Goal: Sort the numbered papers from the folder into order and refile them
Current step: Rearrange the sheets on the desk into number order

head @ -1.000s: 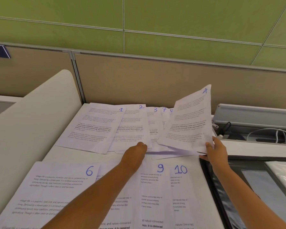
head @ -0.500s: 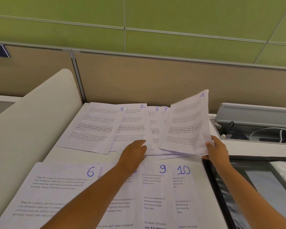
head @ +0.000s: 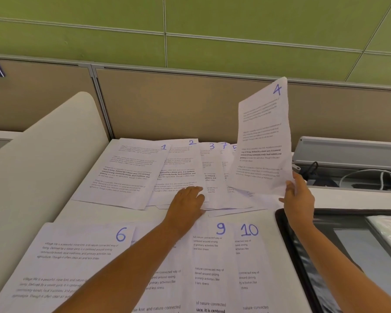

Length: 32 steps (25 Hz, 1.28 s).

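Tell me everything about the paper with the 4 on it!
The white printed paper sheet marked 4 has a blue handwritten 4 in its top right corner and blocks of small black text, some of it bold. It looks thin and slightly wrinkled. It stands nearly upright, lifted above the far row of papers, at the right. The right hand pinches its bottom right corner; nothing else visibly touches it.

A white desk (head: pixel 278 263) is bounded behind by tan partition panels (head: pixel 190 105), above which a green panelled wall (head: pixel 235 23) is seen. A cream curved divider (head: pixel 36 159) is set at left; a grey cable tray (head: pixel 352 152) with cables lies at right.
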Each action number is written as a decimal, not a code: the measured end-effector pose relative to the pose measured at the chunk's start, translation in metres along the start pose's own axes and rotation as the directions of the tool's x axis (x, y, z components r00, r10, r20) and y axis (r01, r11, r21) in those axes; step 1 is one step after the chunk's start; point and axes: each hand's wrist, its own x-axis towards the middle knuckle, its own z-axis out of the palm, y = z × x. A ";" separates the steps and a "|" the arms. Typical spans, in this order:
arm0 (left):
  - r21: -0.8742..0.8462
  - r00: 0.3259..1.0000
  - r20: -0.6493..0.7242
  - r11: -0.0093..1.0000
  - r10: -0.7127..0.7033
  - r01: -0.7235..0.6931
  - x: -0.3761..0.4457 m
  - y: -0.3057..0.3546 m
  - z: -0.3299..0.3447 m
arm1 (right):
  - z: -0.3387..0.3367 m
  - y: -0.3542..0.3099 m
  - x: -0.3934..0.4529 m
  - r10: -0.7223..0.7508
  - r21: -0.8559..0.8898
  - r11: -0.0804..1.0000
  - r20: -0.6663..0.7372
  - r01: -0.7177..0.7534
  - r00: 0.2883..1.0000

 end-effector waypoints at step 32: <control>0.057 0.975 0.118 0.982 -0.186 0.180 -0.005 -0.017 -0.011 | 0.026 0.010 0.001 0.406 0.039 0.877 0.472 -0.478 0.783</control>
